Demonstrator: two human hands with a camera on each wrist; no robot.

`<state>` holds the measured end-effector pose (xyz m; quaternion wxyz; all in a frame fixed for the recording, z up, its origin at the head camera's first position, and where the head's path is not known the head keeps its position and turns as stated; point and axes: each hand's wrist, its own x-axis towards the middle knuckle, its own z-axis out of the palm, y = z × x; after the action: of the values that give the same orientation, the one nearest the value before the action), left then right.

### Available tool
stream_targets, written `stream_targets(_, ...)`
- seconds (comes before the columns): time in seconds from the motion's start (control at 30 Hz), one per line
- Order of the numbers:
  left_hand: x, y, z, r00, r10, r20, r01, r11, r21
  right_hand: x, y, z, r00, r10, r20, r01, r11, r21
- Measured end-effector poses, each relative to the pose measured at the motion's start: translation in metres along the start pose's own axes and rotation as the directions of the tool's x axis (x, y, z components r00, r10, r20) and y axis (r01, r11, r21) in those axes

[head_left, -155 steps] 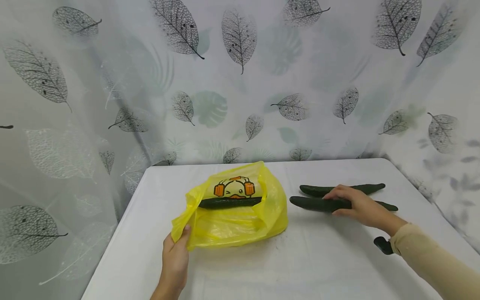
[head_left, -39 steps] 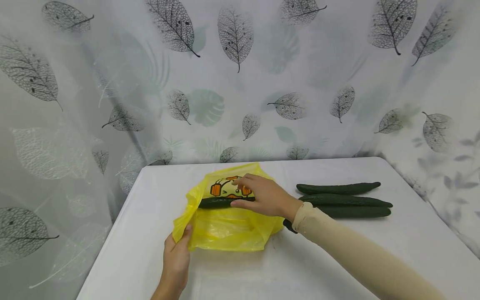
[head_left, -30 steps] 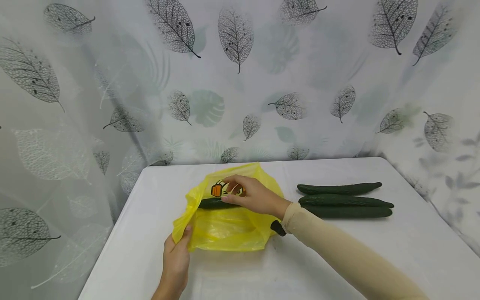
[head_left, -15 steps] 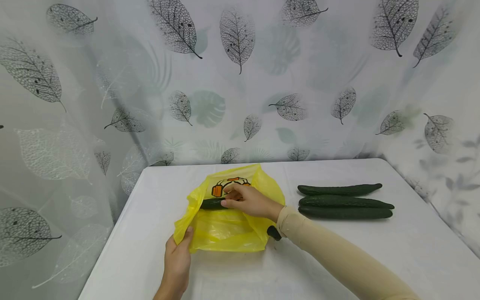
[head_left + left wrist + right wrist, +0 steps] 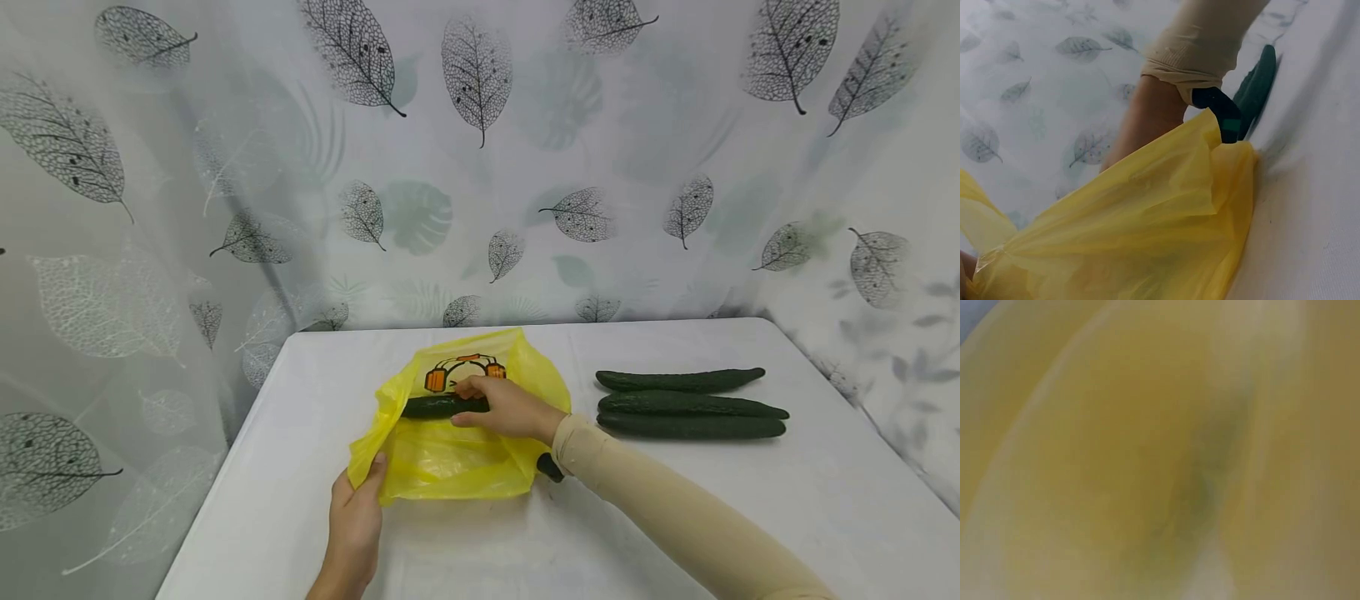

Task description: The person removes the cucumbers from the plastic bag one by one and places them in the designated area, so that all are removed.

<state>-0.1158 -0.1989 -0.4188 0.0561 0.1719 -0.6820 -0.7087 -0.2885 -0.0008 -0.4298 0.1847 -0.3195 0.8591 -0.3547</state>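
A yellow plastic bag [image 5: 442,462] with a cartoon duck print lies on the table, its mouth held up toward me. My left hand [image 5: 352,529] pinches the bag's near left edge between thumb and fingers. Inside the mouth a dark green cucumber [image 5: 431,407] lies crosswise. My right hand [image 5: 510,408] reaches in from the right and grips that cucumber, thumb on the near side and fingers over the far side. The cucumber's right part is hidden by this hand. In the right wrist view the yellow bag [image 5: 1129,412] fills nearly everything, blurred.
To the right on the white table [image 5: 675,508] lie three cucumbers: one at the back [image 5: 678,381], and two side by side in front, the farther one [image 5: 690,404] touching the nearer one [image 5: 690,427]. A leaf-patterned curtain [image 5: 637,150] hangs behind the table.
My right hand has left the cucumbers on the right and gone into the bag, its thumb lowering to the cucumber's near side. Three cucumbers now lie there, where two showed. My left hand stays put.
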Motion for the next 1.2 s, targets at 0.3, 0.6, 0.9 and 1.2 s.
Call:
stream_targets(0.3, 0.001, -0.001, 0.0, 1.0, 0.004, 0.01, -0.004, 1.0, 0.0, 0.002, 0.007, 0.003, 1.0, 0.021, -0.024, -0.023, 0.994, -0.107)
stream_targets(0.6, 0.001, -0.001, 0.0, 1.0, 0.007, 0.009, -0.007, 1.0, 0.01, 0.002, 0.008, 0.006, 0.999, 0.021, -0.03, -0.026, 0.98, -0.197)
stream_targets(0.9, 0.001, 0.0, 0.0, 1.0, 0.002, 0.009, -0.002, 1.0, 0.022, 0.0, 0.005, 0.007, 0.999, 0.008, -0.051, -0.018, 0.977, -0.214)
stream_targets(1.2, 0.001, -0.001, 0.001, 1.0, -0.006, -0.002, 0.006, 1.0, 0.014, 0.003, 0.008, 0.014, 0.997, -0.019, -0.07, 0.004, 0.976, -0.219)
